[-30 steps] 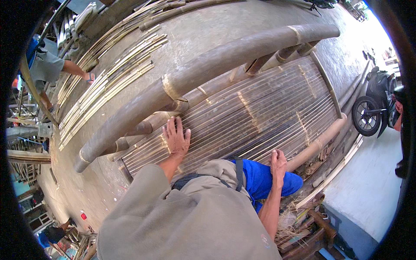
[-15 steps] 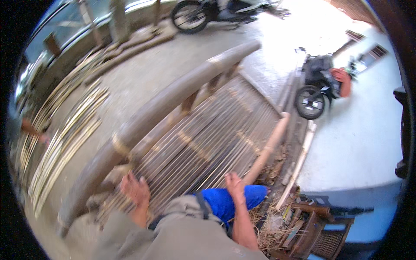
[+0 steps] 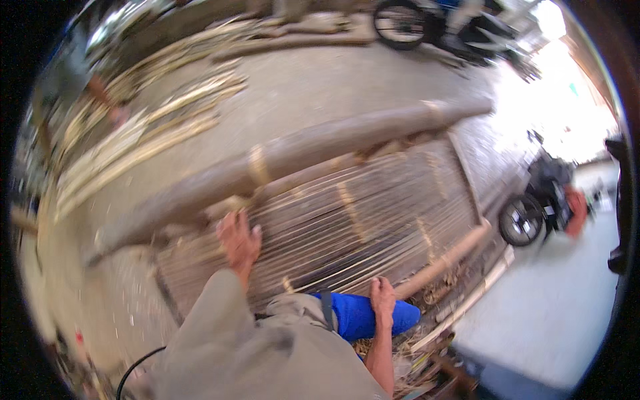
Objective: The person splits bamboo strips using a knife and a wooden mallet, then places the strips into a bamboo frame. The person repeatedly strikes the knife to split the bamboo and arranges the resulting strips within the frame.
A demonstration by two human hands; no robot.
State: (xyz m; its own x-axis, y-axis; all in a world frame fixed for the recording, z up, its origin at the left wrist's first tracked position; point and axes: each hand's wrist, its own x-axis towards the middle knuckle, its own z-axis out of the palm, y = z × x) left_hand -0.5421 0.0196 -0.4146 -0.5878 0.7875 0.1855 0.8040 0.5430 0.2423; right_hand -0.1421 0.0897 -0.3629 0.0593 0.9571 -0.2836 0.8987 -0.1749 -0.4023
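My left hand (image 3: 238,241), fingers spread, rests on the slats at the near left of a low bamboo bench (image 3: 393,180). Nothing is in it. Close beyond it runs the bench's thick round pole (image 3: 320,143), with a pale binding (image 3: 259,165) around it. My right hand (image 3: 383,300) lies on my knee in blue cloth (image 3: 353,317), holding nothing, its fingers loosely bent and near the end of a smooth tan pole (image 3: 443,260) along the bench's right side. Long narrow slats fill the bench top, crossed by lighter strips.
Split bamboo strips (image 3: 153,137) lie on the floor at the far left, where another person's hand (image 3: 119,115) reaches toward them. One motorcycle (image 3: 440,30) stands at the back, another (image 3: 540,203) at the right. A pale pole (image 3: 467,297) and scraps lie along the bench's right side.
The view has turned, so bench, strips and motorcycles sit differently in the picture. My left hand has stayed on the slats near the thick pole. My right hand remains on the blue knee.
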